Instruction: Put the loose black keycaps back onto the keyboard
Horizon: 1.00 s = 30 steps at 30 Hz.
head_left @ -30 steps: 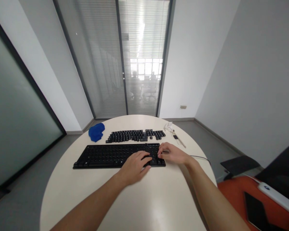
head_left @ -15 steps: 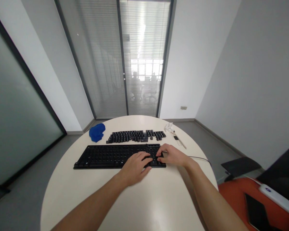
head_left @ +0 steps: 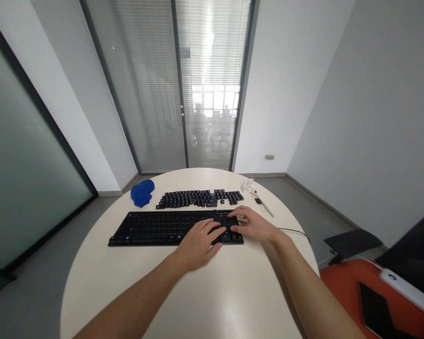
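Note:
A black keyboard (head_left: 155, 228) lies near the middle of the round table, most of its keys apparently without caps. Over its right part rests my left hand (head_left: 200, 241), fingers spread and stretched forward, with nothing visible in them. From the right side my right hand (head_left: 256, 225) reaches onto the number pad, thumb and fingers apart, and no object shows between them. Just behind the keyboard, loose black keycaps (head_left: 183, 199) are laid out in rows, with a smaller group (head_left: 233, 197) at the right.
A crumpled blue cloth (head_left: 142, 192) lies at the back left of the white table (head_left: 198, 301). At the back right are white tissue (head_left: 248, 185) and a thin stick-like tool (head_left: 264, 204). A cable (head_left: 293, 230) runs off the right edge. An orange chair (head_left: 342, 287) holds a phone (head_left: 374, 308).
My right hand's fingers have spread and reached a little farther toward the keyboard's back edge. My left fingers have shifted slightly to the right over the keys.

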Available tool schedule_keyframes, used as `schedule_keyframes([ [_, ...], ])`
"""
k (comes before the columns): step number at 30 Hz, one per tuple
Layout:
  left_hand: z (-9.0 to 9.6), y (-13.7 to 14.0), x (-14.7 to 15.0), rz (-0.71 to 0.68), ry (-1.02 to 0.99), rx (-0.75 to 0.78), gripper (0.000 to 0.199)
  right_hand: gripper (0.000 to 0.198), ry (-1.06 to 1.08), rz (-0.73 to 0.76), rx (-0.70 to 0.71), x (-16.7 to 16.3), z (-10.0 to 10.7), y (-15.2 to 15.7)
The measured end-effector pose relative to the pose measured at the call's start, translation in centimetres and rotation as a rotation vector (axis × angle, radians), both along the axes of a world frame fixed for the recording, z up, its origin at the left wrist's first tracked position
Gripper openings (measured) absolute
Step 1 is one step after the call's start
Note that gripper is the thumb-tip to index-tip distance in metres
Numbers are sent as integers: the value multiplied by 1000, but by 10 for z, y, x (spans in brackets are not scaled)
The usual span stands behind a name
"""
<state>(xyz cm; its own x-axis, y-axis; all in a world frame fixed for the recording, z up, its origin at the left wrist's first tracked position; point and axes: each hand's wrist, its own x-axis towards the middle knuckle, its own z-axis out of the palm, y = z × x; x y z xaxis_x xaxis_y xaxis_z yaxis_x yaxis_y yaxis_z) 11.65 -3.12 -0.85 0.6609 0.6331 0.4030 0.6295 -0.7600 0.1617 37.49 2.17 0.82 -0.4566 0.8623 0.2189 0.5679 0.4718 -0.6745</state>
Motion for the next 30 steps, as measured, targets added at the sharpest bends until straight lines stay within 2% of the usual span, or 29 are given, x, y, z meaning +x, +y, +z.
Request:
schedule_keyframes([
  [2,-2,0,0,10,15,10,46,54,20,-18,-12,2,-3,0],
  [4,-3,1,0,17,30,12,47,62,60,-29,-83,3,-6,1],
  [8,-5,1,0,14,43,14,46,66,181,-5,-226,2,-13,4],
  [12,-5,0,0,12,42,15,47,66,238,-4,-273,1,-15,7],
  [17,-5,0,0,19,50,11,49,66,212,-35,-252,0,-14,7],
  [24,-6,0,1,17,44,16,49,62,87,-60,-145,2,-9,4],
  [30,-7,1,1,15,43,20,49,66,2,-63,-116,7,-18,11],
])
